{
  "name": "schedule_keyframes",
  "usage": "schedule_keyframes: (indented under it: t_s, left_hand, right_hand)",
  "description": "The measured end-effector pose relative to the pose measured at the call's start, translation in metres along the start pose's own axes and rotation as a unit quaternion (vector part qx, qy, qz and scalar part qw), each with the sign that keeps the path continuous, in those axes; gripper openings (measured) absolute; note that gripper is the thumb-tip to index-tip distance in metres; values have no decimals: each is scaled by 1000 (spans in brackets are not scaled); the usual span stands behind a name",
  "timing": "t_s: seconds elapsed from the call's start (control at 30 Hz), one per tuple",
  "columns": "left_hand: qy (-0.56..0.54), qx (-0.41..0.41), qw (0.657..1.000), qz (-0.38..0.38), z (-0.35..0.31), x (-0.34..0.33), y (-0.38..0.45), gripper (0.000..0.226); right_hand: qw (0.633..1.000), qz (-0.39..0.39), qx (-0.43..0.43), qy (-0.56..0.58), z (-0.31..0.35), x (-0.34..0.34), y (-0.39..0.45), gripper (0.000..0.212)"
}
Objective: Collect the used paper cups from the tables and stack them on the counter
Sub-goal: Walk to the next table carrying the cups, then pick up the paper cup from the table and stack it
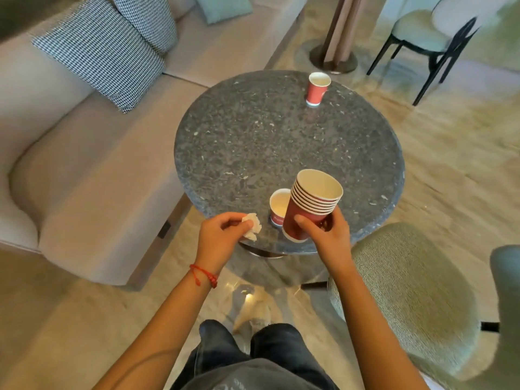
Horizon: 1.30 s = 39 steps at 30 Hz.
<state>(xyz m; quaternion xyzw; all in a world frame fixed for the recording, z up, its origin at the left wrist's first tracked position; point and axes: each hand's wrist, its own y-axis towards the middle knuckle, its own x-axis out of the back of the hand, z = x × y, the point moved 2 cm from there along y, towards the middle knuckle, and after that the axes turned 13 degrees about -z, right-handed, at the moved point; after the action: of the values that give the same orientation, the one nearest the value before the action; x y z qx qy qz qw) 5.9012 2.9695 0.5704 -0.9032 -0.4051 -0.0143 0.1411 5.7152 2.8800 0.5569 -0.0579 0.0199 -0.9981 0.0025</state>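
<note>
Right hand [323, 235] has its grip wrapped around a stack of cups [312, 206], thumb across the front and fingers curled round the back, so it's clamped on the lowest cup of the pile. The stack is red paper cups nested together, tilted a bit with the open mouth facing up, held over the near edge of the table [253, 142]. Left hand [222, 235] has its grip closed on a crumpled white napkin [251, 225], pinched between thumb and fingertips, also right at the near edge. There's a red string bracelet [204, 275] on that wrist.

Just beside the stack, partly hidden behind it, a single cup [277, 208] stands upright on the table near the edge. Same red outside, white inside, can't tell if anything's in it.

Table's a round dark speckled stone top. Way over on the far side there's another cup [317, 88] standing upright, well apart from the other two spots.

Around it: a green upholstered chair [408, 291] close on the right, a beige sofa [84, 164] on the left with checked cushions [104, 54], and a second chair with black legs [422, 38] further back.
</note>
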Motion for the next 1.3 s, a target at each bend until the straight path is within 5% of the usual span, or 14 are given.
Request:
schedule_keyframes:
  t_s: [0.47,1.1,1.3]
  left_hand:
    - [33,45,998,-35,17,-20,48,11]
    - [54,66,996,-18,22,-12,62,19]
    - [61,62,996,-20,23,-9,64,15]
  right_hand:
    - [998,8,8,-54,-29,-35,66,56]
    - [991,31,-62,-117,-97,-47,50,81]
    - [992,-8,-58,-113,-102,-52,48,72]
